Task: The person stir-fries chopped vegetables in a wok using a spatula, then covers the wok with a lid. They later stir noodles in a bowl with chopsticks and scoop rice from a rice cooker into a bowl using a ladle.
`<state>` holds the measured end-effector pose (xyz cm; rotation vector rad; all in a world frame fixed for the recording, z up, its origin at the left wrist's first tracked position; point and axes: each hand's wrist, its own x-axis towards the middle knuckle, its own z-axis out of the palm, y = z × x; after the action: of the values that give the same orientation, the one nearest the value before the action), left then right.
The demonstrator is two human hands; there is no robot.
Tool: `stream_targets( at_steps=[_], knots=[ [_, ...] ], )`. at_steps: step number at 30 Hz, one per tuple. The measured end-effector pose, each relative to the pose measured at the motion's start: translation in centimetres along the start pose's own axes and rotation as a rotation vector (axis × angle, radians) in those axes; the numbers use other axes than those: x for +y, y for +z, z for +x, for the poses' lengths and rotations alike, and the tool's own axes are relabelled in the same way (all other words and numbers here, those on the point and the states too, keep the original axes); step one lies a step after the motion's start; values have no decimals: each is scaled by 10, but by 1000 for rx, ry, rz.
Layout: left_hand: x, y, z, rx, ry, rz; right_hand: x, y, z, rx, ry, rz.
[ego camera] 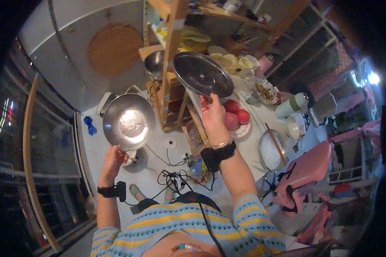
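My left hand (112, 159) grips the near rim of a shiny round steel pan or basin (124, 106), which is tilted so its bare inside faces up and reflects light. My right hand (213, 114) pinches the near edge of a round dark pan lid (196, 70), likely glass with a metal rim, raised over the table's edge. Just to the right of that hand, a patterned plate (243, 131) with several red round fruits or tomatoes (243, 116) stands on the table. The pan and the lid are well apart.
A wooden shelf (167, 64) bearing a steel bowl (154, 62) stands between my hands. On the white table are a bowl with chopsticks (270, 151), a green bottle (289, 107) and a food plate (267, 91). Black cables (177, 181) lie near my feet. A pink chair (308, 163) stands right.
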<state>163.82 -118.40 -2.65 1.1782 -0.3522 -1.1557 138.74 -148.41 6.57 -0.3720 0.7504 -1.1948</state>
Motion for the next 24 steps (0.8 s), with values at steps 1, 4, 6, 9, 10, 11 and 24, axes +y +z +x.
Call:
stream_targets(
  at_steps=[1, 4, 6, 9, 10, 11, 24],
  knots=[
    [-8, -19, -14, 33, -1, -19, 13, 1, 6, 8, 6, -16],
    [-32, -71, -60, 182, -25, -76, 45, -3, 16, 18, -52, -45],
    [-45, -99, -93, 263, 2, -119, 58, -8, 17, 28, -84, -45],
    [-61, -133, -124, 377, -44, -200, 69, -14, 16, 57, -145, -81],
    [-64, -146, -135, 278, -8, -173, 73, -14, 16, 26, -193, -91],
    [-68, -157, -142, 339, -53, -198, 77, -14, 16, 53, -197, -86],
    [-87, -288, -165, 488, -160, -296, 108, -31, 56, 166, -522, -100]
  ],
)
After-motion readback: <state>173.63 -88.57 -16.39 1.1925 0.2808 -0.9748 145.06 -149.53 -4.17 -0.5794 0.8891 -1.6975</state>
